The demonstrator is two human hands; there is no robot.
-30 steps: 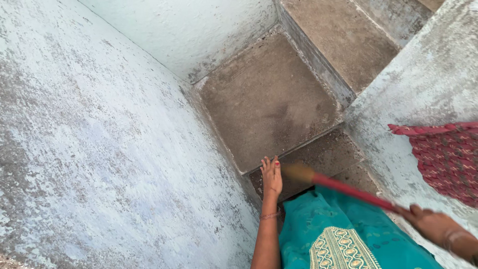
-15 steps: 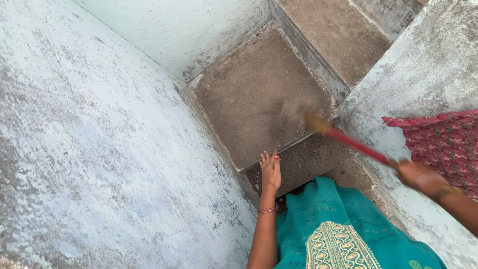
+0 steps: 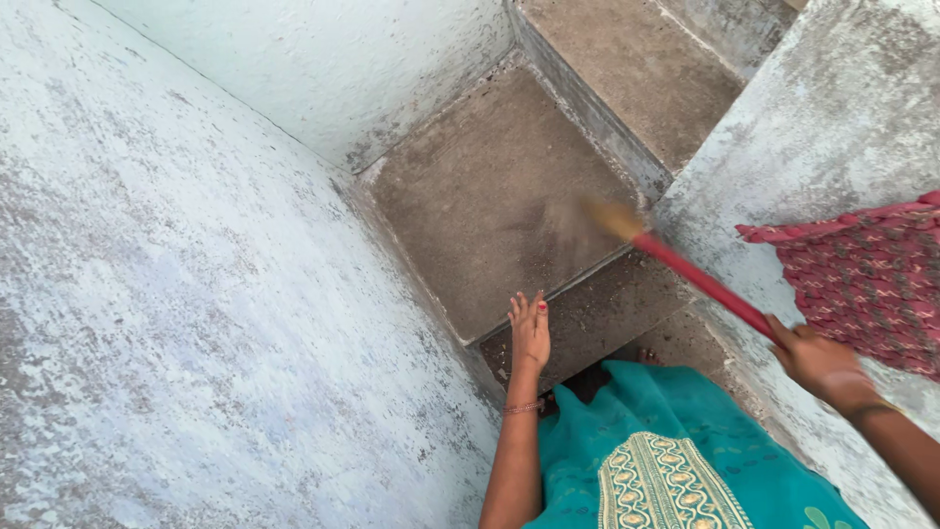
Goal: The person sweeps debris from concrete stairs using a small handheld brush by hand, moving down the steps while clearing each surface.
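My right hand (image 3: 816,358) grips the red handle of a broom (image 3: 697,278). Its straw-coloured head, blurred by motion, brushes the right side of a grey concrete stair landing (image 3: 480,196). My left hand (image 3: 530,329) hangs flat with fingers together, holding nothing, close to the front edge of that landing and next to the pale blue wall (image 3: 196,294). My teal garment with a gold patterned border (image 3: 676,460) fills the bottom of the view.
Another concrete step (image 3: 627,69) rises at the upper right. A lower, dusty step (image 3: 597,318) lies just below the landing. On the right, a pale plastered ledge (image 3: 832,127) carries a red patterned cloth (image 3: 862,279).
The broom swung from low, near my left hand, up and right onto the landing's right side. My right hand rose with it. My left hand barely moved.
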